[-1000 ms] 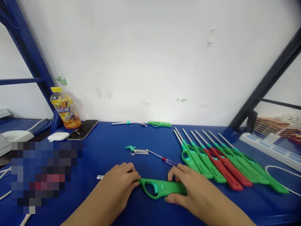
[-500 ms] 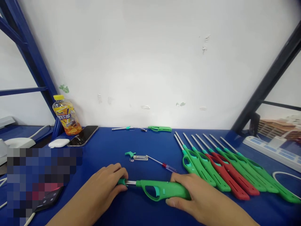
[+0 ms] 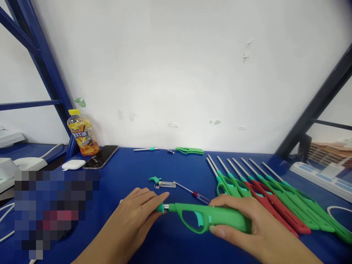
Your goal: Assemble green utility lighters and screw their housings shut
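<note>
A green long-neck lighter [image 3: 225, 217] lies level across the front, its nozzle end pointing left. My right hand [image 3: 247, 220] wraps round its handle. My left hand [image 3: 144, 209] pinches the teal collar [image 3: 160, 208] on the metal tube; a short bare stretch of tube shows between collar and body. The rest of the tube is hidden by my left hand. Just beyond lie a teal trigger [image 3: 155, 179], a clear fuel tank [image 3: 167, 184] and a screwdriver [image 3: 200, 197] with a red and purple see-through handle.
Several green and red lighters [image 3: 275, 205] lie in a slanted row at right. Along the wall are a metal tube with teal collar [image 3: 152, 149] and a green shell [image 3: 189, 150]. A phone [image 3: 101, 157], white case [image 3: 73, 164], drink bottle [image 3: 84, 134] and power strip [image 3: 324, 179] flank the table.
My left hand has slid the teal collar along the tube towards the green body, shortening the bare metal. The lighter sits a little further right and looks nearer. The view has shifted slightly.
</note>
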The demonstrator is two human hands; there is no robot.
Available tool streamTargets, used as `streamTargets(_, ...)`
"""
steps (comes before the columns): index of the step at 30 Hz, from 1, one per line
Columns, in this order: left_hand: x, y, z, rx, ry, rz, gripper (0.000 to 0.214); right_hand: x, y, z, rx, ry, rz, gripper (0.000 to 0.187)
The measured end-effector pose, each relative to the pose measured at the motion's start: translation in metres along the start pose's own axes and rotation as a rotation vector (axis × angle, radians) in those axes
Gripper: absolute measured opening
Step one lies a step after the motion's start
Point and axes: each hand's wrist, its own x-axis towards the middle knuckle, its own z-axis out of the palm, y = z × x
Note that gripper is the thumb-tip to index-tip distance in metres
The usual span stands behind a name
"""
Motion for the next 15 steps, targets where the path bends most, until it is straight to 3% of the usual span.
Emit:
streamTargets(4, 0.001, 0.008, 0.005, -0.023, 0.105, 0.072, 0.034, 0.001, -0.002, 0.006, 0.019, -0.024, 0.06, 0.032)
streamTargets(7, 0.001, 0.013, 0.007, -0.007, 0.1, 0.087, 0.034, 0.002, 0.001, 0.006, 0.039, -0.074, 0.08, 0.036)
streamTargets(12, 0.004, 0.012, 0.0, 0.027, 0.155, 0.048, 0.041, -0.003, 0.016, -0.003, 0.032, -0.03, 0.102, 0.042)
streamTargets(15, 0.006, 0.009, -0.001, 0.012, 0.187, 0.101, 0.03, -0.004, 0.016, -0.004, 0.025, -0.026, 0.109, 0.041)
